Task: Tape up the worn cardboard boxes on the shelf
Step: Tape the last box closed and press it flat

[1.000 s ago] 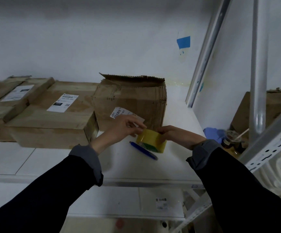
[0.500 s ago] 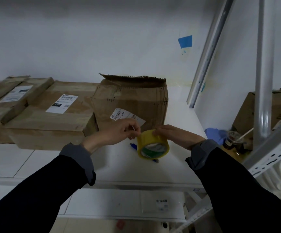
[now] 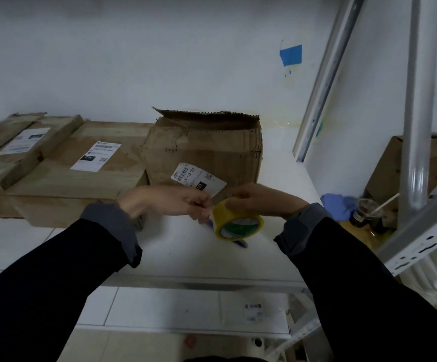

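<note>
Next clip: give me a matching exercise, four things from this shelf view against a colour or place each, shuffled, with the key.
Things:
1. tape roll
2. pen
3. glove
4. torn box

Descriptions:
A. purple-blue, crumpled at the right end of the shelf
B. yellow, gripped by the right hand
C. brown, top open, barcode label on its front
D. blue, lying on the shelf under the roll

Pairs: 1-B, 2-D, 3-A, 4-C

Four cardboard boxes (image 3: 204, 150), one tape roll (image 3: 234, 220), one pen (image 3: 239, 242), one cup (image 3: 364, 212).
</note>
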Available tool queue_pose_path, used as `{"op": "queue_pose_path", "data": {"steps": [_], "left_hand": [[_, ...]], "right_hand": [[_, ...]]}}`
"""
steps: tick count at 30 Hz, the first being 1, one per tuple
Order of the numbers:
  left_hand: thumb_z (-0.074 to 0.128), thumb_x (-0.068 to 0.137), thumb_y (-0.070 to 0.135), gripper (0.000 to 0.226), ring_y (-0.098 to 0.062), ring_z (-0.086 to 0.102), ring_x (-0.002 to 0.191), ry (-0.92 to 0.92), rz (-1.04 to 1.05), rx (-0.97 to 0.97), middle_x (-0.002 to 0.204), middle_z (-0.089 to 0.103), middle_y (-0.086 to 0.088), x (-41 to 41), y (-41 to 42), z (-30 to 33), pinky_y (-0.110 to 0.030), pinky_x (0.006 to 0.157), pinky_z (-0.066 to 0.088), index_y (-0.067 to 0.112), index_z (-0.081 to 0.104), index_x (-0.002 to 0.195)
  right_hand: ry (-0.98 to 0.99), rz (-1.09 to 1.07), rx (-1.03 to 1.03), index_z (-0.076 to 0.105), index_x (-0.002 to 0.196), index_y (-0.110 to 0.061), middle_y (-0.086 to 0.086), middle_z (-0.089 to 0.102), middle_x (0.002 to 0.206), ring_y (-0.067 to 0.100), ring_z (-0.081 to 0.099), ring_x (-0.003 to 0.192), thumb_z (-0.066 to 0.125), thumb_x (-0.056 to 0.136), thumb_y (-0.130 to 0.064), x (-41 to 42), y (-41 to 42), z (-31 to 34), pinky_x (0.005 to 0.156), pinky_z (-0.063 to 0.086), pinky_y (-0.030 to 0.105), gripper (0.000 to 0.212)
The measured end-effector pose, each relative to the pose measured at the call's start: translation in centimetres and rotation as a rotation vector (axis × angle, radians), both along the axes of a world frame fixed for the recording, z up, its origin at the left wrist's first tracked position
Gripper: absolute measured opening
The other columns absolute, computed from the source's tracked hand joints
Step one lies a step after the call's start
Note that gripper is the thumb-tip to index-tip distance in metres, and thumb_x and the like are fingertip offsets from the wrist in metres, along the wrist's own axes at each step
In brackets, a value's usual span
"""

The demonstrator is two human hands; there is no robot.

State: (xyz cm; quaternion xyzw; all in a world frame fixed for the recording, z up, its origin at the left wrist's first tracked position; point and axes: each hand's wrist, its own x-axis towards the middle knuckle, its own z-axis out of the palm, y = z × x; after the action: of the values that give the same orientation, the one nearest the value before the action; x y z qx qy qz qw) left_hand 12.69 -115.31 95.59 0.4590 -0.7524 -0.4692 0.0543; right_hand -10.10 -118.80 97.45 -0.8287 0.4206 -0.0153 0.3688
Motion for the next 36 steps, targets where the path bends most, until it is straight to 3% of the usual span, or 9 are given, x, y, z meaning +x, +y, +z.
{"op": "queue_pose_path", "data": {"steps": [4,7,12,16,19,22,28,32,36], "left_hand": [[0.074,0.09,0.008,0.017,-0.021,0.064,0.093,0.177,0.183,-0.018,0.096,0.068,-0.005,0.1,0.8,-1.2,-0.04,0.089,0.053,0.013,0.061,0.1],[0.072,0.089,-0.001,0.021,-0.022,0.064,0.09,0.26,0.281,-0.01,0.094,0.067,-0.012,0.0,0.8,-1.7,-0.042,0.091,0.053,0.009,0.058,0.101],[0.074,0.088,0.003,0.042,-0.012,0.069,0.082,-0.041,0.159,0.145,0.091,0.072,-0.003,0.8,-0.3,0.0,-0.027,0.077,0.055,0.013,0.051,0.122],[0.07,0.09,0.002,0.019,-0.009,0.066,0.079,-0.191,0.137,0.092,0.091,0.07,0.0,1.4,-0.8,1.5,-0.019,0.069,0.052,0.016,0.066,0.103],[0.071,0.09,0.008,0.009,-0.008,0.061,0.076,-0.069,0.23,0.048,0.087,0.068,-0.001,1.8,-1.0,1.6,-0.021,0.067,0.051,0.017,0.072,0.089],[0.08,0.083,0.023,0.008,-0.01,0.056,0.074,-0.098,0.341,-0.014,0.084,0.066,-0.001,2.0,-1.2,1.7,-0.021,0.063,0.044,0.02,0.074,0.087],[0.079,0.085,0.016,0.011,-0.004,0.056,0.074,-0.15,0.376,-0.114,0.083,0.063,0.007,2.0,-0.7,2.6,-0.019,0.067,0.045,0.02,0.07,0.091],[0.08,0.082,0.009,0.03,-0.01,0.055,0.065,-0.301,0.382,-0.205,0.079,0.057,0.003,1.3,-0.6,2.7,-0.026,0.062,0.043,0.023,0.058,0.097],[0.08,0.079,0.005,0.038,-0.009,0.047,0.071,-0.446,0.379,-0.276,0.084,0.048,0.007,0.6,-0.3,3.1,-0.03,0.067,0.041,0.02,0.054,0.103]], "right_hand": [[-0.049,0.0,-0.011,0.053,0.085,-0.037,-0.018,0.055,0.086,0.001,0.056,0.077,0.047,0.104,-0.034,-0.5,-0.7,-0.8,0.062,0.042,0.009,0.021],[-0.08,0.004,0.009,0.056,0.084,-0.035,-0.014,0.058,0.087,0.005,0.059,0.079,0.048,0.103,-0.036,-0.6,-0.9,-1.3,0.067,0.046,0.016,0.02],[0.048,0.094,-0.084,0.053,0.075,-0.031,-0.01,0.056,0.077,0.005,0.054,0.068,0.051,0.101,-0.044,0.2,-0.6,-2.5,0.061,0.041,0.017,0.029],[0.011,0.086,-0.088,0.054,0.077,-0.033,-0.013,0.056,0.08,0.002,0.055,0.071,0.054,0.099,-0.044,0.6,-0.3,-2.6,0.06,0.041,0.013,0.025],[-0.069,0.064,-0.027,0.067,0.104,-0.021,-0.007,0.064,0.099,0.005,0.059,0.084,0.054,0.099,-0.041,0.3,-0.4,-1.7,0.069,0.048,0.015,0.024],[-0.146,0.067,0.054,0.064,0.122,-0.009,0.004,0.066,0.118,0.019,0.063,0.103,0.061,0.096,-0.039,0.2,-0.6,-1.5,0.089,0.054,0.031,0.039],[-0.19,0.108,0.117,0.06,0.115,-0.002,0.02,0.065,0.113,0.035,0.063,0.105,0.069,0.092,-0.034,1.7,-0.6,-5.3,0.095,0.05,0.05,0.04],[-0.259,0.094,0.108,0.059,0.095,0.008,0.015,0.056,0.083,0.023,0.054,0.076,0.06,0.099,-0.029,2.6,-0.4,-7.6,0.074,0.047,0.03,0.038],[-0.15,0.067,-0.123,0.067,0.096,-0.003,0.008,0.065,0.095,0.024,0.06,0.09,0.06,0.098,-0.026,2.9,-0.6,-9.5,0.081,0.046,0.033,0.024]]}}
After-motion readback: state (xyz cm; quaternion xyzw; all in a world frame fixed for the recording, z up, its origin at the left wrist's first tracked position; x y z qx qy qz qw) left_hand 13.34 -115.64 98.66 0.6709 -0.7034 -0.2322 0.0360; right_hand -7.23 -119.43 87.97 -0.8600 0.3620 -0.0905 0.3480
